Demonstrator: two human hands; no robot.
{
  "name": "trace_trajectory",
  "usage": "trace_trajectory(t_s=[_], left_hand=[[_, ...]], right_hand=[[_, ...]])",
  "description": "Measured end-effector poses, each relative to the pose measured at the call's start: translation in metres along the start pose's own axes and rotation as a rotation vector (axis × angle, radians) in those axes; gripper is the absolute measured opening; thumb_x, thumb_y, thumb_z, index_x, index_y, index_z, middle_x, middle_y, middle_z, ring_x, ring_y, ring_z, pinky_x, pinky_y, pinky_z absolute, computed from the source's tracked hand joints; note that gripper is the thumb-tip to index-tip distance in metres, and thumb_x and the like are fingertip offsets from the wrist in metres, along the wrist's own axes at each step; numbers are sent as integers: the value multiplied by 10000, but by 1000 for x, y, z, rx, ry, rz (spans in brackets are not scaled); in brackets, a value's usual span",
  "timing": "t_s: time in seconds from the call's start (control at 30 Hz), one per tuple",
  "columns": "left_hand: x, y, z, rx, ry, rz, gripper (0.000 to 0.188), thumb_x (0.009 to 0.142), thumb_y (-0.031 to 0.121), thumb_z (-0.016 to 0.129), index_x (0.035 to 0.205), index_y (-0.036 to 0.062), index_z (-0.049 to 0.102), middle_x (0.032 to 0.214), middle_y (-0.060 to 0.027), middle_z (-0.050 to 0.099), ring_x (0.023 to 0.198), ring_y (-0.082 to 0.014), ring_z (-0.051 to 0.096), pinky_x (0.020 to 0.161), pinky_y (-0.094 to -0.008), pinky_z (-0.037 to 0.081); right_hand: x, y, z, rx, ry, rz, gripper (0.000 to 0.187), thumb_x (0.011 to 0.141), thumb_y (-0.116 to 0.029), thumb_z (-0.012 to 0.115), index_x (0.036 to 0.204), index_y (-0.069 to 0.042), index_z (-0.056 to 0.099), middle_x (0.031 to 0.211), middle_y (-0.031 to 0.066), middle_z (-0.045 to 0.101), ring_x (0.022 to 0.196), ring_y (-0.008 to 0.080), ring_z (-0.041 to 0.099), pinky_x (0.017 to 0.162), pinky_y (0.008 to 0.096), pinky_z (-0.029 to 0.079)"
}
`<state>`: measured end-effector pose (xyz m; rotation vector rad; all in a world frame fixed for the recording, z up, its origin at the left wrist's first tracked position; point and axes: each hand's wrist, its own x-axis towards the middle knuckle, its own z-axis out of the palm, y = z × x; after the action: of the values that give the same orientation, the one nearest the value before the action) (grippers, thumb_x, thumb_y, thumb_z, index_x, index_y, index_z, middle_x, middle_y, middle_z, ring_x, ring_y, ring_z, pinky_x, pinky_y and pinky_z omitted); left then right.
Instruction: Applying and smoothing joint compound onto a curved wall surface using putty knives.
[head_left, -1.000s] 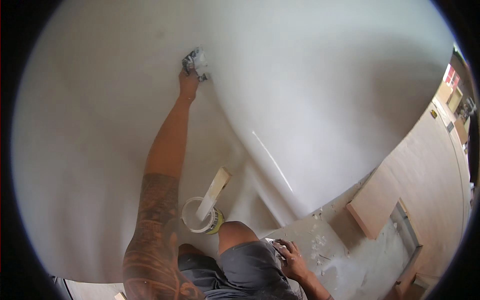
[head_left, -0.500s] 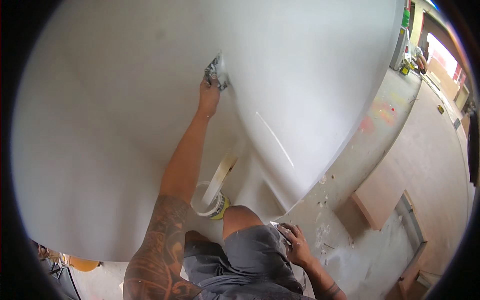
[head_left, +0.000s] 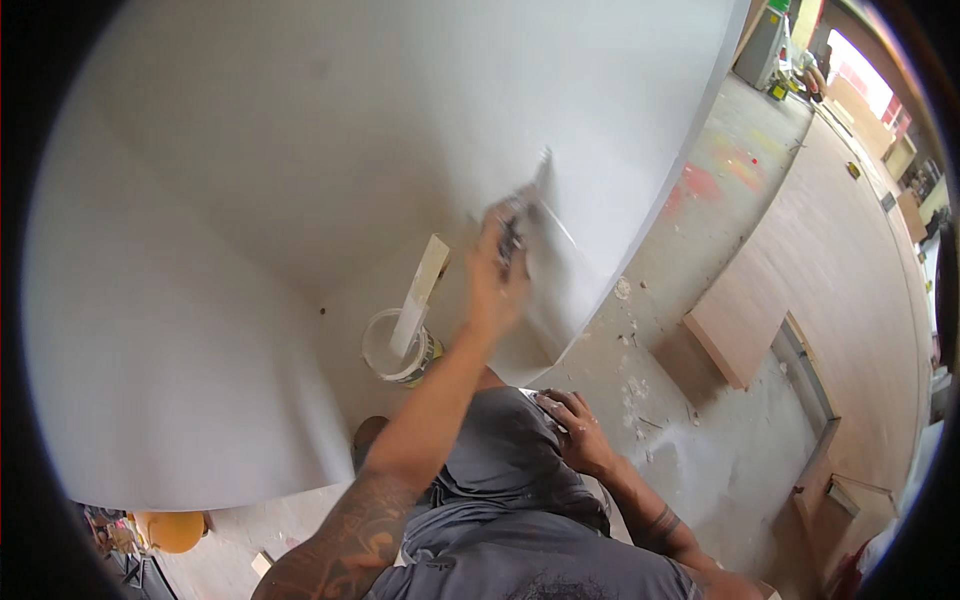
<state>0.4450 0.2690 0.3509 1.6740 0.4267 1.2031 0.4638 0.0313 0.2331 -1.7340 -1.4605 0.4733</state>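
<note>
My left hand [head_left: 498, 275], blurred by motion, is closed round a filler-smeared scraper [head_left: 530, 193]. Its blade meets the large, curved white panel [head_left: 600, 130], beside a thin bright streak [head_left: 560, 224] on that surface. Close to my right thigh, my right hand [head_left: 578, 428] grips another flat scraper, whose pale blade edge [head_left: 527, 392] shows just past the fingers. Below and left of my left hand stands a white tub [head_left: 368, 347] with a yellow and dark label. A flat, pale stick [head_left: 428, 270] leans up out of it.
A large wooden panel [head_left: 800, 260] with a cut-out corner lies to the right. The grey floor [head_left: 640, 330] between has white crumbs and red and yellow paint marks. An orange rounded object [head_left: 170, 532] sits at the lower left. Clutter stands at the far right.
My left hand has moved right and nearer with its scraper, from the panel's shaded curve to the bright streak. The view has shifted, and my right hand still holds its scraper by my thigh.
</note>
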Motion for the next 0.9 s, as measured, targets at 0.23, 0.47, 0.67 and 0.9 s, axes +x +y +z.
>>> trace_trajectory(t_s=[0.23, 0.47, 0.67, 0.9], left_hand=[[-87, 29, 30, 111, -166, 304, 545, 786, -133, 420, 1289, 7, 576, 1297, -214, 578, 1228, -347, 548, 1046, -401, 422], [-110, 44, -43, -209, -396, 87, 556, 806, -88, 495, 1338, 55, 574, 1372, -153, 558, 1261, -364, 523, 1069, -425, 419], [-98, 53, -92, 30, -435, 320, 473, 832, -21, 635, 1300, 39, 606, 1355, -191, 567, 1248, -394, 548, 1056, -464, 432], [-96, 59, -118, 509, -356, 197, 752, 636, -153, 551, 1321, 154, 608, 1401, -110, 530, 1279, -376, 506, 1099, -471, 419]], right_hand=[[-27, 20, 4, -146, 5, 145, 465, 815, 35, 635, 1268, -58, 584, 1313, 172, 551, 1172, 385, 520, 1008, 446, 452], [10, -11, -9, 460, 327, 598, 300, 968, -46, 514, 1260, -3, 563, 1182, 118, 650, 1085, 277, 627, 949, 398, 485], [67, -51, -12, 1807, 164, 405, 305, 935, -148, 595, 1208, -12, 605, 1084, 90, 691, 1015, 230, 663, 865, 368, 523], [98, -89, -28, 347, 313, -164, 652, 737, -149, 817, 1265, 59, 495, 1190, 216, 595, 1084, 329, 615, 943, 417, 489]])
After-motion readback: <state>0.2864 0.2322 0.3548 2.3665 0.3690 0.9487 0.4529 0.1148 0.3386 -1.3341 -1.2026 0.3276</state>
